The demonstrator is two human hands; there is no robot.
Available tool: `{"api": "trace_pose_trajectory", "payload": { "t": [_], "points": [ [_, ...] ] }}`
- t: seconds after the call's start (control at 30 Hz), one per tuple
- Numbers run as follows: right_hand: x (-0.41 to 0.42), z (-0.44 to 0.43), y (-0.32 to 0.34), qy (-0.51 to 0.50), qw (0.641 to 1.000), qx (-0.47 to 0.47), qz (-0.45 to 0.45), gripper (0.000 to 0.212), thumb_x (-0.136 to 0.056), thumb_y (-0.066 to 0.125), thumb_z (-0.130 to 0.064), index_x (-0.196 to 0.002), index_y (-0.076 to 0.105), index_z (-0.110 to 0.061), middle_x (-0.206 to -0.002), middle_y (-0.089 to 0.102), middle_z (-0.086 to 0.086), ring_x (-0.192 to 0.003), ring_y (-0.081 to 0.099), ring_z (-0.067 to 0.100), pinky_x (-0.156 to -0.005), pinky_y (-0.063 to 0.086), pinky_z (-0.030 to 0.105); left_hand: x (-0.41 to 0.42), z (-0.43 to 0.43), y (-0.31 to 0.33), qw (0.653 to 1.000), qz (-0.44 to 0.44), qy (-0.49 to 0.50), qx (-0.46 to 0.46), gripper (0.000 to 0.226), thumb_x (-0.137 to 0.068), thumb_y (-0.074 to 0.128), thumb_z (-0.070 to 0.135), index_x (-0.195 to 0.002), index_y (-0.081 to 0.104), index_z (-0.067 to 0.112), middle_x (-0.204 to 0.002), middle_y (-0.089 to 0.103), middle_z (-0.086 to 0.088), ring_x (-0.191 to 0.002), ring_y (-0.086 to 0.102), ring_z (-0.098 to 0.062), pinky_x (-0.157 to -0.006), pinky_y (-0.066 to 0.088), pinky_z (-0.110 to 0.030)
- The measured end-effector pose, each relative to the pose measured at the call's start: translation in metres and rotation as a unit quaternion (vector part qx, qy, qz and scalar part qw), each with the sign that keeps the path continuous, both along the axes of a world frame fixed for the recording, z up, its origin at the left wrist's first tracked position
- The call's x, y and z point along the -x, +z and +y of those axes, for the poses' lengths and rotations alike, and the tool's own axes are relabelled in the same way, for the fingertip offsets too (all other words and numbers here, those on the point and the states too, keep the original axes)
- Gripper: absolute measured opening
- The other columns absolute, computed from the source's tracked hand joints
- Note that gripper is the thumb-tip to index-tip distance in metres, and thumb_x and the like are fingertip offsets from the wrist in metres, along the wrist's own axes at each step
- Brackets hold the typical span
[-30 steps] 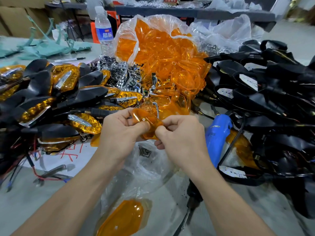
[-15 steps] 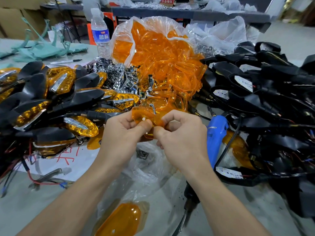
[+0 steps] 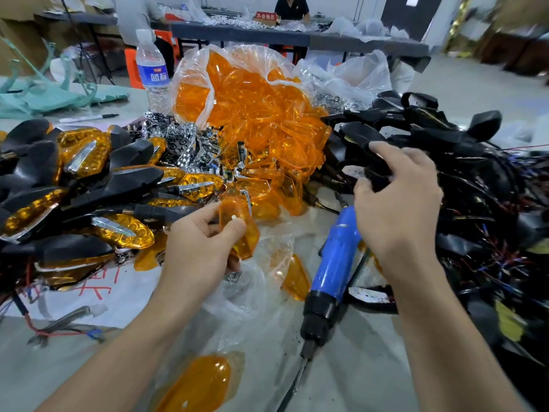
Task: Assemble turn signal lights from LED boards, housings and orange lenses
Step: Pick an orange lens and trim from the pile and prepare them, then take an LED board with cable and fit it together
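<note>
The person's left hand (image 3: 199,251) is pinching a single orange lens (image 3: 242,233) between thumb and fingers, holding it just in front of the heap of lenses spilling from a clear plastic bag (image 3: 255,111). The right hand (image 3: 398,203) is reaching into the pile of black housings (image 3: 463,179) at the right, its fingers and thumb curling round one black housing (image 3: 375,173) at the pile's near edge. Between the two forearms a blue electric screwdriver (image 3: 337,254) is lying on the table (image 3: 356,352), tip pointing toward the camera. Finished turn signals (image 3: 98,188) – black bodies with orange faces – are lying heaped at the left, with chrome reflectors (image 3: 181,141) piled just behind them. Another loose orange lens (image 3: 197,385) is sitting under clear plastic near the bottom edge. A water bottle (image 3: 151,69) is standing upright behind the bag's left side, and a marker pen (image 3: 89,117) is lying to its left.
</note>
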State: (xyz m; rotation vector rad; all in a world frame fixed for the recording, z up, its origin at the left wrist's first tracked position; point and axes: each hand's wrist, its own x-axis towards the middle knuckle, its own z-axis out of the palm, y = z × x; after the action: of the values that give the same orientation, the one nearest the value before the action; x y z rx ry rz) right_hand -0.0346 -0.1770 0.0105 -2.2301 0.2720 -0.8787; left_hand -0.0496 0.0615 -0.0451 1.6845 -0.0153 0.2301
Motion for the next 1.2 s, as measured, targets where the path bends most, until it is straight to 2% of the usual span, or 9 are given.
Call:
{"api": "trace_pose_trajectory", "payload": {
  "t": [0.17, 0.37, 0.47, 0.57, 0.77, 0.87, 0.97, 1.07, 1.2],
  "points": [
    [-0.017, -0.039, 0.009, 0.011, 0.970, 0.186, 0.159, 0.072, -0.090, 0.069, -0.006, -0.155, 0.042, -0.021, -0.162, 0.038, 0.006, -0.152, 0.027, 0.028, -0.121, 0.029, 0.043, 0.002, -0.008, 0.000, 0.998, 0.035, -0.042, 0.025, 0.030, -0.090, 0.078, 0.012, -0.091, 0.081, 0.042, -0.080, 0.080, -0.006, -0.055, 0.067, -0.020, -0.046, 0.052, -0.026],
    [-0.022, -0.043, 0.021, 0.044, 0.975, 0.174, 0.133, 0.034, -0.091, 0.068, -0.013, -0.118, 0.074, -0.032, -0.109, 0.070, 0.006, -0.100, 0.065, 0.031, -0.085, 0.050, 0.036, 0.001, -0.009, -0.001, 0.997, 0.058, -0.042, 0.012, 0.028, -0.091, 0.078, 0.013, -0.090, 0.081, 0.041, -0.080, 0.080, -0.006, -0.055, 0.067, -0.019, -0.046, 0.052, -0.023],
    [-0.006, -0.026, 0.029, 0.097, 0.979, 0.166, 0.064, 0.030, -0.094, 0.067, -0.017, -0.119, 0.074, -0.033, -0.099, 0.070, 0.001, -0.096, 0.063, 0.029, -0.087, 0.050, 0.041, 0.000, -0.010, -0.004, 0.998, 0.053, -0.009, -0.045, 0.017, -0.093, 0.077, 0.016, -0.099, 0.081, 0.032, -0.079, 0.080, 0.002, -0.056, 0.071, -0.014, -0.049, 0.054, -0.020],
    [0.022, 0.012, 0.032, 0.179, 0.967, 0.182, 0.025, 0.027, -0.096, 0.067, -0.023, -0.121, 0.070, -0.033, -0.101, 0.066, 0.001, -0.095, 0.060, 0.028, -0.088, 0.049, 0.044, 0.000, -0.013, -0.006, 0.984, 0.033, 0.050, -0.166, 0.046, -0.090, 0.080, 0.025, -0.134, 0.068, 0.030, -0.097, 0.080, 0.013, -0.069, 0.073, 0.000, -0.060, 0.060, -0.020],
    [0.052, 0.091, 0.016, 0.168, 0.933, 0.317, 0.029, 0.017, -0.088, 0.075, -0.027, -0.086, 0.059, -0.026, -0.065, 0.051, -0.007, -0.062, 0.047, 0.020, -0.046, 0.027, 0.029, 0.008, -0.010, -0.002, 0.933, -0.119, 0.139, -0.308, 0.035, -0.094, 0.068, 0.028, -0.125, 0.068, 0.044, -0.080, 0.067, 0.028, -0.067, 0.064, 0.007, -0.065, 0.053, -0.025],
    [0.045, 0.100, 0.004, 0.121, 0.950, 0.278, 0.079, 0.027, -0.088, 0.075, -0.028, -0.079, 0.050, -0.027, -0.065, 0.051, -0.006, -0.065, 0.043, 0.022, -0.048, 0.011, 0.030, 0.007, -0.003, 0.000, 0.988, -0.109, 0.071, -0.083, 0.034, -0.090, 0.059, 0.021, -0.103, 0.079, 0.044, -0.086, 0.078, 0.019, -0.078, 0.074, -0.006, -0.072, 0.062, -0.030],
    [0.047, 0.117, -0.010, 0.135, 0.955, 0.264, 0.022, 0.028, -0.066, 0.091, -0.020, -0.071, 0.064, -0.021, -0.058, 0.056, -0.006, -0.061, 0.056, 0.022, -0.054, 0.024, 0.026, 0.006, -0.005, 0.003, 0.997, -0.011, -0.048, 0.064, 0.027, -0.091, 0.059, 0.045, -0.109, 0.078, 0.040, -0.097, 0.080, 0.004, -0.091, 0.075, -0.014, -0.077, 0.060, -0.032],
    [0.045, 0.114, -0.022, 0.240, 0.956, 0.167, 0.026, 0.016, -0.083, 0.076, -0.028, -0.099, 0.072, -0.028, -0.084, 0.066, -0.013, -0.087, 0.054, 0.012, -0.070, 0.043, 0.025, 0.001, -0.003, 0.006, 0.986, 0.027, -0.047, 0.155, 0.022, -0.103, 0.059, 0.027, -0.102, 0.080, 0.032, -0.099, 0.080, -0.002, -0.093, 0.077, -0.016, -0.068, 0.058, -0.021],
    [0.036, 0.087, -0.018, 0.235, 0.967, -0.071, 0.061, 0.043, -0.085, 0.072, -0.043, -0.127, 0.065, -0.046, -0.090, 0.062, -0.038, -0.098, 0.061, -0.011, -0.088, 0.046, 0.004, -0.009, 0.007, 0.013, 0.966, 0.071, -0.052, 0.243, 0.030, -0.108, 0.046, 0.013, -0.119, 0.073, 0.011, -0.096, 0.078, -0.015, -0.078, 0.072, -0.029, -0.055, 0.057, -0.032]
  ]
}}
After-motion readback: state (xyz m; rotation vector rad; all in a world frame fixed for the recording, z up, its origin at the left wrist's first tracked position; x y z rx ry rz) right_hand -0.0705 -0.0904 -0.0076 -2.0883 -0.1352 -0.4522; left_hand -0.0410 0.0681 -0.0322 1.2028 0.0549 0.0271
